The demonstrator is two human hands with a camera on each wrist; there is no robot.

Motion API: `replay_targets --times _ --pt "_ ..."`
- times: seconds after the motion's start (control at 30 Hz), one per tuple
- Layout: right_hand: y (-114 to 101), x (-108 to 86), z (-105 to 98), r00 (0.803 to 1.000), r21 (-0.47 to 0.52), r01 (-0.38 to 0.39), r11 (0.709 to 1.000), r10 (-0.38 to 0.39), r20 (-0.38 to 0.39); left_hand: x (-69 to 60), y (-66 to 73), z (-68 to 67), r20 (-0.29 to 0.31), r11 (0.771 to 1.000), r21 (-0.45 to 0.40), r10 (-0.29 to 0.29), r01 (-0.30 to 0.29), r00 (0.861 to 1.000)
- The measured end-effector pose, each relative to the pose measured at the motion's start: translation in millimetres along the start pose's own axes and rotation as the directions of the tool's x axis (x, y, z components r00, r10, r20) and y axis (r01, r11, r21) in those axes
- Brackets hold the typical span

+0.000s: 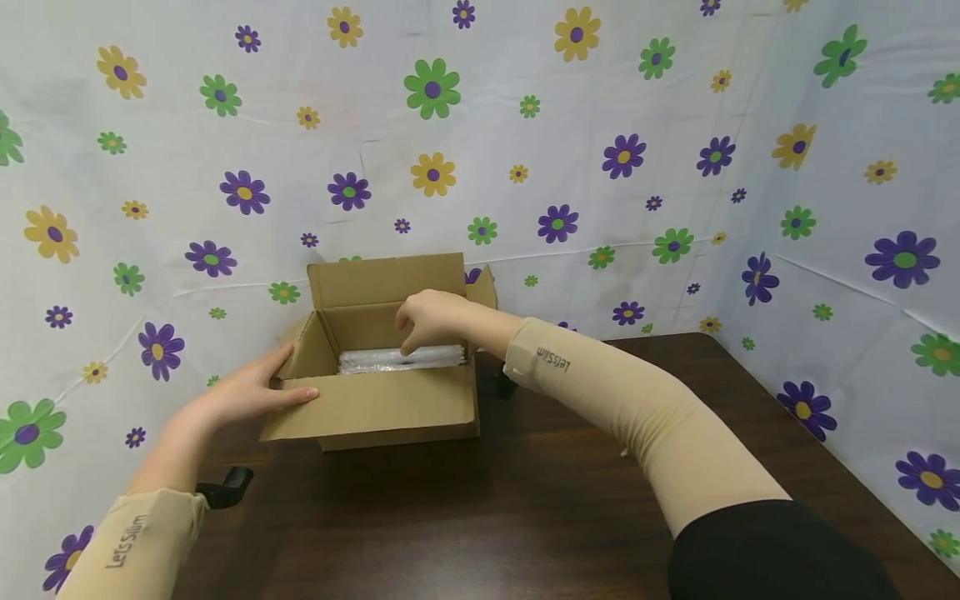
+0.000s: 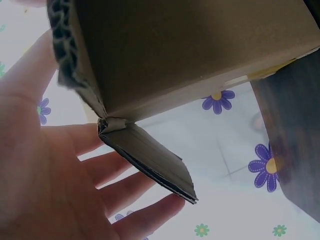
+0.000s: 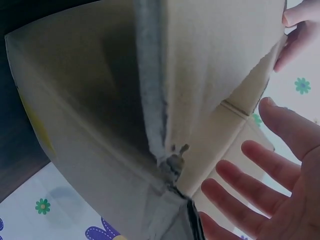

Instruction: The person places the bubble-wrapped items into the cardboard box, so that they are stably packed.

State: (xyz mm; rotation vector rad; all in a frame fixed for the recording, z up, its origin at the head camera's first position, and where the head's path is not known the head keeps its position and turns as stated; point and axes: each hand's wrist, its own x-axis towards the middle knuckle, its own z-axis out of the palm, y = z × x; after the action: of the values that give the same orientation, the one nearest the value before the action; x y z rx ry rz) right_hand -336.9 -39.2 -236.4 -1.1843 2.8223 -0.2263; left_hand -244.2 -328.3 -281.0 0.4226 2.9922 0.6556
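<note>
An open cardboard box (image 1: 401,404) stands on the dark table, with something wrapped in clear bubble wrap (image 1: 435,358) inside. What the wrap covers cannot be made out. At the box's left corner is my left hand (image 1: 258,387). Its thumb lies on the front flap (image 1: 375,400), and its nearly straight fingers (image 2: 145,215) touch the outside of the left side flap (image 2: 160,160). Over the box opening hovers my right hand (image 1: 438,317), fingers loosely bent and spread, holding nothing. The right wrist view shows its spread fingers (image 3: 245,200) beside the cardboard.
Behind the box, its back flap (image 1: 386,279) stands up near a flower-patterned cloth (image 1: 495,167) that hangs at the back and right. A small right flap (image 1: 483,287) sticks out. The brown wooden table (image 1: 570,500) extends in front and to the right.
</note>
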Motion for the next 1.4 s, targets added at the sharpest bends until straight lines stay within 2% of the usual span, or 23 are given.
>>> replay_targets --times 0.4,0.57,0.8,1.0,1.17,1.27,1.4 --pt "10 -13.2 -16 0.999 0.107 0.023 0.994 -0.019 -0.037 4.4 0.1 -7.4 0.001 0.995 0.095 -0.02 0.02 1.0" --pt "17 -19.6 -23 0.997 0.142 0.034 0.989 -0.024 -0.073 5.9 -1.2 -12.6 0.007 0.993 0.12 -0.004 0.003 1.0" --pt "29 -34.3 -37 0.991 0.187 0.034 0.982 -0.009 -0.133 2.9 -6.4 -26.0 0.014 0.995 0.099 0.014 -0.016 1.0" --pt "49 -54.7 -53 0.983 0.233 0.015 0.972 0.028 -0.183 0.5 -21.1 -41.5 -0.005 0.995 0.096 0.004 -0.003 1.0" --pt "75 -78.8 -61 0.969 0.256 -0.041 0.966 0.101 -0.225 -2.8 -34.2 -54.6 -0.037 0.995 0.098 -0.002 0.006 0.999" --pt "95 -94.4 -61 0.96 0.271 -0.09 0.958 0.156 -0.234 -7.9 -44.3 -61.0 -0.068 0.997 0.081 0.002 0.004 0.998" --pt "125 -118.9 -55 0.948 0.283 -0.13 0.95 0.203 -0.244 -14.6 -61.8 -63.0 -0.108 0.999 0.048 -0.014 0.02 0.994"
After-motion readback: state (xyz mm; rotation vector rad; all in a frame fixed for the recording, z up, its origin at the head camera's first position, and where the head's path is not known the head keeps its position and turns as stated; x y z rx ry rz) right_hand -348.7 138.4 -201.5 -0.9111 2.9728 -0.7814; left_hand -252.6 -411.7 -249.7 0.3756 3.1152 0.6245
